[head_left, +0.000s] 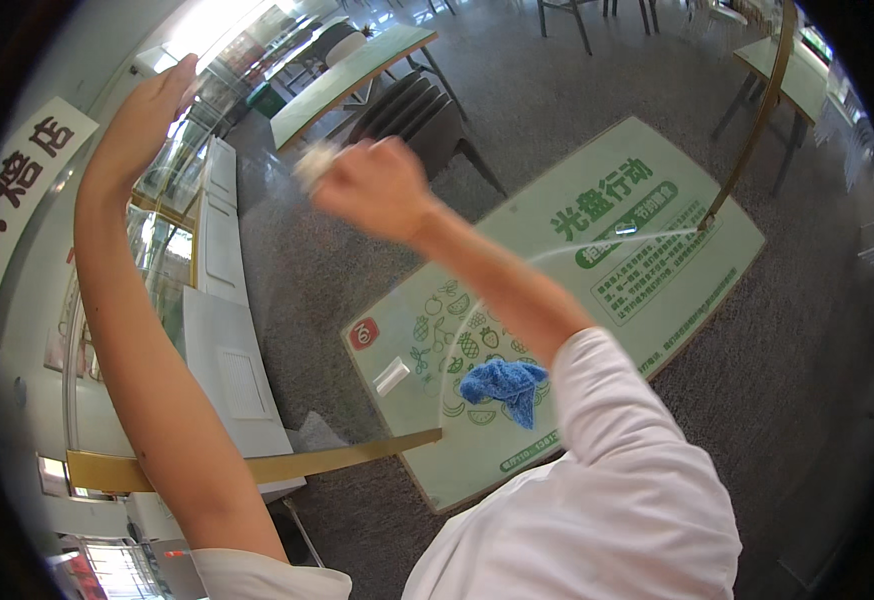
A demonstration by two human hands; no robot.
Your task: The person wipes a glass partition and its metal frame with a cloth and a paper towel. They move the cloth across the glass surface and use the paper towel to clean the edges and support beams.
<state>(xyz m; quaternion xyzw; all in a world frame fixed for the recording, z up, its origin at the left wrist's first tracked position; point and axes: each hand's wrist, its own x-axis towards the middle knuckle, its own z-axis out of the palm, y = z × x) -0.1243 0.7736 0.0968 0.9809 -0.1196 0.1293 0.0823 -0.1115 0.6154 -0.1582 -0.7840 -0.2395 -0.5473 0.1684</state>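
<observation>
My left hand (153,101) is raised at the upper left with its fingers stretched out; nothing shows in it, though its palm side is hidden. At upper centre my right hand (377,184), blurred, is closed on a pale, fluffy-looking thing (318,163) too blurred to name. A clear pane, apparently glass, has a curved-looking edge (602,244) and gold-coloured strips (347,454) at its sides. Below my right forearm, a crumpled blue cloth (504,386) lies on a printed pale green tabletop (422,480). Whether either hand touches the pane cannot be told.
A small white object (392,376) lies near the tabletop's left end. Stacked dark chairs (414,124) stand beyond it, beside another long table (354,75). White cabinets (234,360) and glass display cases line the left side. One more table (789,79) stands at the upper right.
</observation>
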